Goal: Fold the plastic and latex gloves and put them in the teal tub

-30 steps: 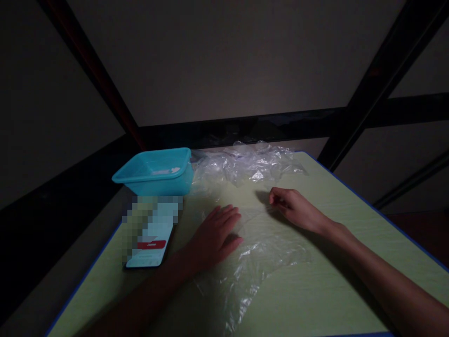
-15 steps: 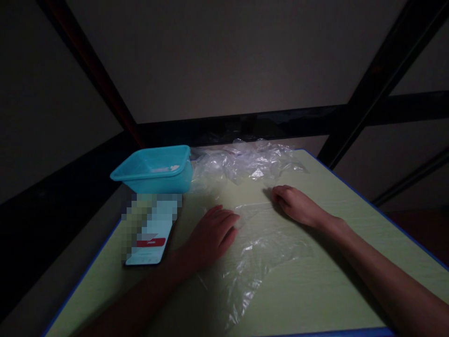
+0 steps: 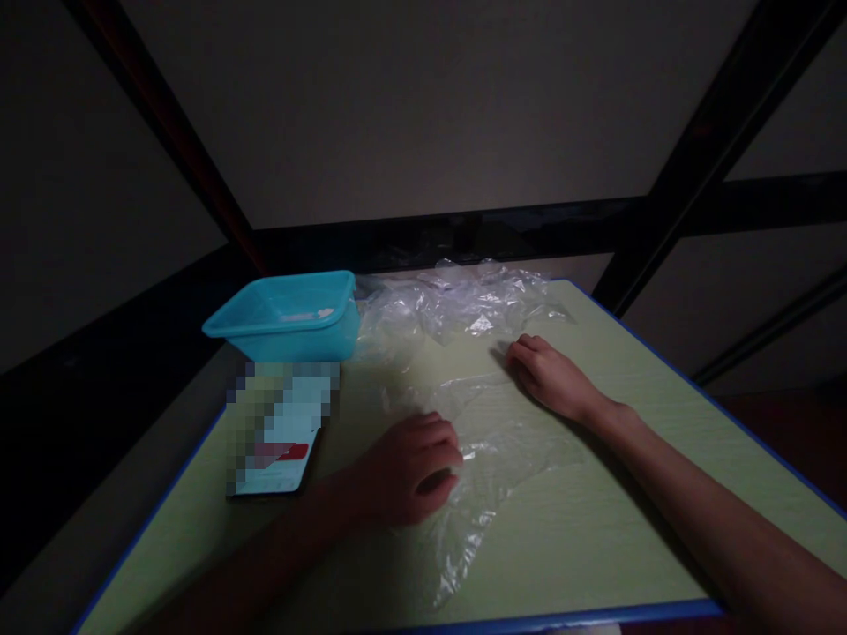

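A thin clear plastic bag point(image 3: 493, 481) lies spread and wrinkled on the table between my hands. My left hand point(image 3: 414, 467) is at its left side, fingers curled towards the thumb, a fold of the film at the fingertips. Farther off, my right hand point(image 3: 549, 375) rests on the table with its fingers closed at the bag's far right edge. Its fingertips are partly hidden from this angle.
Crumpled clear plastic point(image 3: 463, 304) is heaped along the table's back edge. To its left stands a turquoise basket point(image 3: 291, 344) with something whitish inside. A lit phone point(image 3: 281, 476), partly pixelated, lies in front of the basket. The pale green table point(image 3: 595, 538) has blue edging; a wall rises behind.
My left hand has come nearer to me, its fingers going from stretched flat to curled at the film. The right hand has hardly moved. The view has shifted slightly.
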Tool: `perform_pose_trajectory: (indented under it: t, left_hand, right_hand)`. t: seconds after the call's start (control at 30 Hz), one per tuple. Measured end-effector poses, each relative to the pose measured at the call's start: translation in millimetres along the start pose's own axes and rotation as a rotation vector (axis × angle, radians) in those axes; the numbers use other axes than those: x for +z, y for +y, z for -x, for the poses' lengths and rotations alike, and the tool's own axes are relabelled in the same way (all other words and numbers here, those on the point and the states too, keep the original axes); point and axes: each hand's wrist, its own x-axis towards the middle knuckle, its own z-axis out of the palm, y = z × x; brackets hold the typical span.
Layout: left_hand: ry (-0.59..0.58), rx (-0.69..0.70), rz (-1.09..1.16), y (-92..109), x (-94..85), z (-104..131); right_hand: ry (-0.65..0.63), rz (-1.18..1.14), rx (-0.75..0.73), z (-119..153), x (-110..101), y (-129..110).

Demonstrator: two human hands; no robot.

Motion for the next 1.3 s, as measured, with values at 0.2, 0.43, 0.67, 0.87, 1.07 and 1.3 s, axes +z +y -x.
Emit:
perform_pose_trajectory:
  t: [0.2, 0.43, 0.67, 0.87, 1.07, 1.3]
  left_hand:
    - [-0.213, 0.117, 0.144, 14, -2.0, 2]
    - [-0.39, 0.101, 0.086, 16, -2.8, 4]
    - [-0.405, 0.072, 0.027, 25, -9.4, -1]
    - [-0.369, -0.083, 0.369, 18, -9.6, -2]
    - [-0.333, -0.196, 0.416, 19, -12.2, -2]
    - [-0.261, -0.381, 0.417, 17, -10.9, -2]
  right_hand:
    - [0.016, -0.002, -0.101, 1, -7, -11]
    - [0.0, 0.063, -0.212, 3, -11, -20]
    - [-0.005, -0.378, -0.37, 9, -18, -46]
    - [-0.401, -0.807, -0.298, 18, -26, -66]
    - [-0.743, -1.095, -0.246, 21, -20, -68]
    - [-0.823, -1.103, -0.246, 22, -15, -64]
